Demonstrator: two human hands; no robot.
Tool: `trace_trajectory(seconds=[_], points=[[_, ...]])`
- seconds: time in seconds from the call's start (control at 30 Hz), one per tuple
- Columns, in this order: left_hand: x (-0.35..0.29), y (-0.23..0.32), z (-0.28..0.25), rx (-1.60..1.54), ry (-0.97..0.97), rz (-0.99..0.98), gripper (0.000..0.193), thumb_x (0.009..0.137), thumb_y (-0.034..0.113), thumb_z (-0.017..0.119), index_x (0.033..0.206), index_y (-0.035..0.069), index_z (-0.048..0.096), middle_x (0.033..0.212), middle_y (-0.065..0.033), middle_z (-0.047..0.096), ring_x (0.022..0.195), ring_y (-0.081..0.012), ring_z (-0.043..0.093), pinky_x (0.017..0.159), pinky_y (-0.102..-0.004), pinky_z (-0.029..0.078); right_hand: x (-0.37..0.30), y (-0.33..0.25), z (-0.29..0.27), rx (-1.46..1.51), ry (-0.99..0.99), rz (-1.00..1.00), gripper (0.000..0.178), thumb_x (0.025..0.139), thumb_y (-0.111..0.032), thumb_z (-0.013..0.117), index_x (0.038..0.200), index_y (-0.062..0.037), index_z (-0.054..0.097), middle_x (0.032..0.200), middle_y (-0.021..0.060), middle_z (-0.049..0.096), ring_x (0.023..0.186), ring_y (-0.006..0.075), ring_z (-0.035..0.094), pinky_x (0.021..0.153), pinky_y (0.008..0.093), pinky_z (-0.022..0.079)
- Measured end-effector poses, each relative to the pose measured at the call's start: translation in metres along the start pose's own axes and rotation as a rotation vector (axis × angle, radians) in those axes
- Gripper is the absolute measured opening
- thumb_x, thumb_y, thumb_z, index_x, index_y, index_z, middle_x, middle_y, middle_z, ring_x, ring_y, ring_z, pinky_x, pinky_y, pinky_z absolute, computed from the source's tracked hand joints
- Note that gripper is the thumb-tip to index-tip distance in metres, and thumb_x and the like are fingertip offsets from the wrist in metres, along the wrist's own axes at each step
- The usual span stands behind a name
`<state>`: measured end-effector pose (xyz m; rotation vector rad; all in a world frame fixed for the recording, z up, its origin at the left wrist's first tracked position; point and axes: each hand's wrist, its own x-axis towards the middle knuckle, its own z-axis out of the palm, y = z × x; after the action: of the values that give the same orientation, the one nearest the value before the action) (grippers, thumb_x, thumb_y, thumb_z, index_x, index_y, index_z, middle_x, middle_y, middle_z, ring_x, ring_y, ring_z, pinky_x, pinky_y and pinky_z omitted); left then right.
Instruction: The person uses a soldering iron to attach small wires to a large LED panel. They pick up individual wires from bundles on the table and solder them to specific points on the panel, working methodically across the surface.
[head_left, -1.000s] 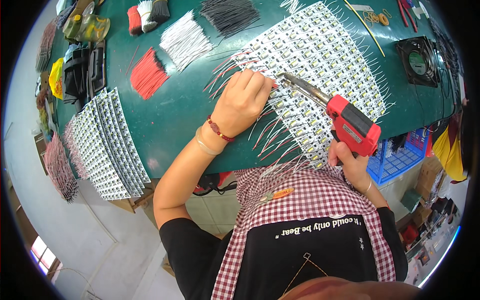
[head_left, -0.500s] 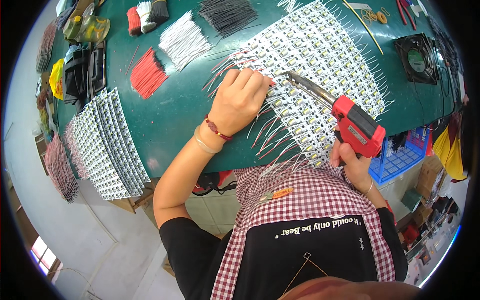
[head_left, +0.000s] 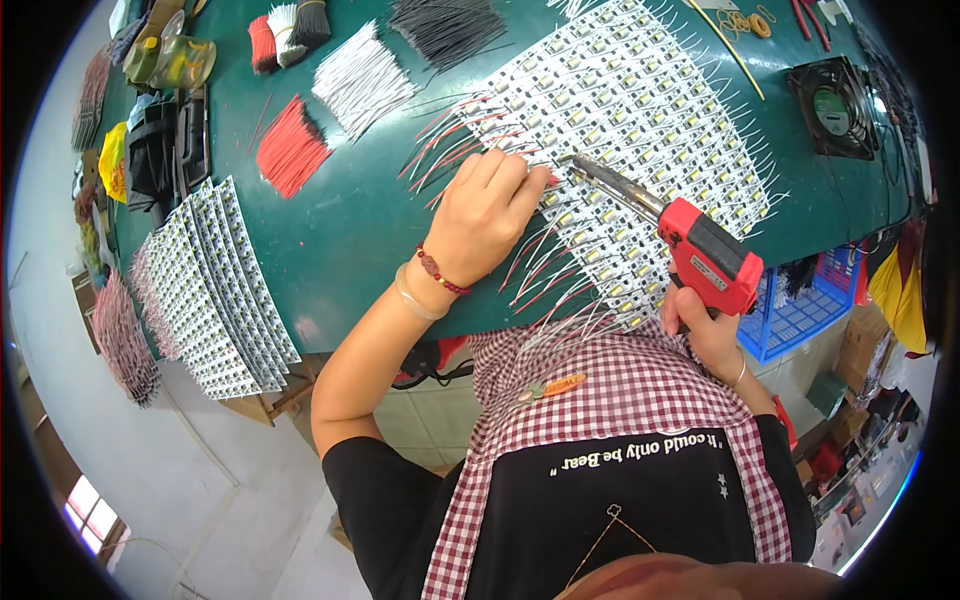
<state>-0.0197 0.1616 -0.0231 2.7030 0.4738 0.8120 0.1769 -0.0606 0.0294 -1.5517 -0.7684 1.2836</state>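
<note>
The left hand (head_left: 488, 215) lies flat on the green table (head_left: 340, 230), fingers curled down onto the near-left edge of the big sheet of white LED strip boards (head_left: 640, 130), pinning something small at its fingertips (too small to tell what). Right beside those fingertips sits the metal tip of the red soldering gun (head_left: 690, 245), its barrel angled up and left across the boards. The right hand (head_left: 705, 330) is wrapped closed around the gun's grip, low at the near edge of the table, just over the checked apron (head_left: 620, 400). Red and white wire leads (head_left: 545, 285) fan out from the boards toward the near side. Further left, a second stack of LED strip boards (head_left: 215, 290) overhangs the table's corner. At the far side lie 3 loose bundles: red cut wires (head_left: 290, 155), white cut wires (head_left: 362, 88) and black cut wires (head_left: 447, 28). Far right, a black cooling fan (head_left: 835, 105) rests on the table, and a blue plastic basket (head_left: 800, 310) sits below the table edge.
</note>
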Motion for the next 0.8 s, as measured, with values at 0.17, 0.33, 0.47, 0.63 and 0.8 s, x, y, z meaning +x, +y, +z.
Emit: trace_trajectory(seconds=[0.17, 0.33, 0.47, 0.63, 0.8], points=[[0.002, 0.003, 0.001, 0.0, -0.016, -0.006, 0.029, 0.07, -0.001, 0.063, 0.098, 0.002, 0.068, 0.076, -0.0053, 0.048, 0.07, -0.0205, 0.05, 0.064, -0.0319, 0.042, -0.002, 0.0, 0.0, -0.034, 0.002, 0.006, 0.034, 0.098, -0.026, 0.055, 0.111, 0.0041, 0.048, 0.061, 0.0063, 0.052, 0.051, 0.0141, 0.051, 0.05, 0.0278, 0.043], [0.005, 0.004, 0.001, -0.009, -0.002, 0.0, 0.027, 0.069, -0.001, 0.063, 0.096, 0.001, 0.068, 0.076, -0.0058, 0.048, 0.071, -0.0208, 0.051, 0.065, -0.032, 0.042, 0.0, -0.003, -0.002, -0.07, -0.04, 0.031, 0.027, 0.097, -0.024, 0.055, 0.093, 0.0022, 0.053, 0.061, 0.0066, 0.053, 0.052, 0.0138, 0.052, 0.051, 0.0276, 0.043], [0.006, 0.003, 0.002, -0.022, 0.002, 0.004, 0.026, 0.069, -0.001, 0.063, 0.095, 0.0, 0.067, 0.076, -0.0062, 0.048, 0.072, -0.0212, 0.051, 0.065, -0.0325, 0.042, 0.0, 0.0, -0.002, -0.075, -0.047, 0.038, 0.026, 0.097, -0.024, 0.055, 0.09, 0.001, 0.053, 0.061, 0.0067, 0.054, 0.052, 0.0136, 0.052, 0.051, 0.0269, 0.042], [0.005, 0.004, 0.003, -0.016, -0.003, -0.003, 0.027, 0.068, -0.002, 0.063, 0.095, 0.0, 0.067, 0.077, -0.0067, 0.048, 0.073, -0.0217, 0.052, 0.065, -0.033, 0.043, -0.001, 0.001, -0.002, 0.005, -0.013, -0.065, 0.033, 0.098, -0.024, 0.055, 0.115, 0.0036, 0.051, 0.064, 0.0066, 0.054, 0.053, 0.0134, 0.051, 0.051, 0.0267, 0.042], [0.006, 0.003, 0.004, -0.025, 0.015, 0.006, 0.028, 0.068, -0.002, 0.062, 0.095, 0.0, 0.067, 0.077, -0.0068, 0.048, 0.072, -0.0219, 0.051, 0.065, -0.0329, 0.042, -0.005, 0.008, -0.007, -0.043, -0.049, -0.017, 0.037, 0.098, -0.023, 0.055, 0.125, 0.0016, 0.047, 0.067, 0.0066, 0.055, 0.054, 0.013, 0.051, 0.052, 0.0268, 0.042]])
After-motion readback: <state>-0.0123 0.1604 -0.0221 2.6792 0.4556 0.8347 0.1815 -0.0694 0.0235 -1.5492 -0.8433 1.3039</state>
